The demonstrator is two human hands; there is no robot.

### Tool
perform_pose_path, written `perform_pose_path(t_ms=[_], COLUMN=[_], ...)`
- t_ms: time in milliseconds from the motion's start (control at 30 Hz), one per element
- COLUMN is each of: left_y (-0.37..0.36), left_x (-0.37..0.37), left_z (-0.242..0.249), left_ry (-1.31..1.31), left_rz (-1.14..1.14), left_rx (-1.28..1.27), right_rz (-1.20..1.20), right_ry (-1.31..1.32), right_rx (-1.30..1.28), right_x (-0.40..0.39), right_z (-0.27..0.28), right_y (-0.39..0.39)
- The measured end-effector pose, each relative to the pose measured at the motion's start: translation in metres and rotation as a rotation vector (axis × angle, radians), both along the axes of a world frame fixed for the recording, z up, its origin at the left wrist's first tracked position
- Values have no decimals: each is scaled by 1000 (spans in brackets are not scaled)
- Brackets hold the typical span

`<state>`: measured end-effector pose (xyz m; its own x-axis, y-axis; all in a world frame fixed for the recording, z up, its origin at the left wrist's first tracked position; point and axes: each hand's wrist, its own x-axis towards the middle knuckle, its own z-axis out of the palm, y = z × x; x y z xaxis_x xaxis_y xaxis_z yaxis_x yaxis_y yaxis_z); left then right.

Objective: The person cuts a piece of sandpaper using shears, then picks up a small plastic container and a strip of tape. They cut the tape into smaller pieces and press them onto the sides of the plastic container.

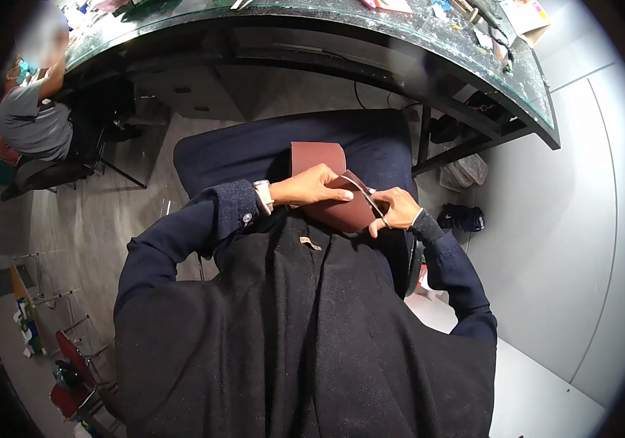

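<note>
A reddish-brown sheet [338, 212], resembling sandpaper, is bent and held above my lap. My left hand [311, 186], with a pale watch at the wrist, is closed on this sheet, thumb on top. Another reddish-brown piece [317, 157] shows just beyond that hand; whether it joins the held sheet is hidden. At the sheet's right side, my right hand [397, 209] is closed around what look like scissors [362, 189]. Their slim silvery metal lies along the sheet's edge, pointing up and left. The fingers partly cover the handles.
Beneath my hands is a dark blue padded seat [232, 150]. A glass-topped workbench [312, 20] with scattered items runs across the front. At the left sits another person [35, 120]. A white wall [546, 241] stands on the right, and a red chair [71, 365] at lower left.
</note>
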<state>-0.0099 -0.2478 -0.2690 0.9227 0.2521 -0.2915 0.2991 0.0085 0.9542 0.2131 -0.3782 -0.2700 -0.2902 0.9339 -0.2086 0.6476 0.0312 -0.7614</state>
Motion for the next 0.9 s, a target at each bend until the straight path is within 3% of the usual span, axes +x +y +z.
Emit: perform_pose_path(t_ms=[100,233,367,433,533,600,667,900], left_y=[5,0,4,0,18,25,32,38], left_x=[-1,-1,-1,-1,4,11,20,39], left_z=[-1,17,-8,2,24,37,52,78], left_ry=[57,30,82,61,34,-75,-123,-63], left_rz=[-34,-27,-26,-24,-225,-33,-54,-483], left_rx=[7,-26,11,-33,364,126,61,348], right_rz=[1,-16,-53,-64,-72,-55,-37,29], right_ry=[-56,94,194,222,163,38,-50,-202], right_rx=[-50,20,109,121,111,168,187,257], right_x=[-5,-4,-4,-5,-2,3,1,-1], right_z=[11,-9,-21,-22,-20,-11,-1,12], right_y=[1,-2,-8,-10,-13,-11,-8,3])
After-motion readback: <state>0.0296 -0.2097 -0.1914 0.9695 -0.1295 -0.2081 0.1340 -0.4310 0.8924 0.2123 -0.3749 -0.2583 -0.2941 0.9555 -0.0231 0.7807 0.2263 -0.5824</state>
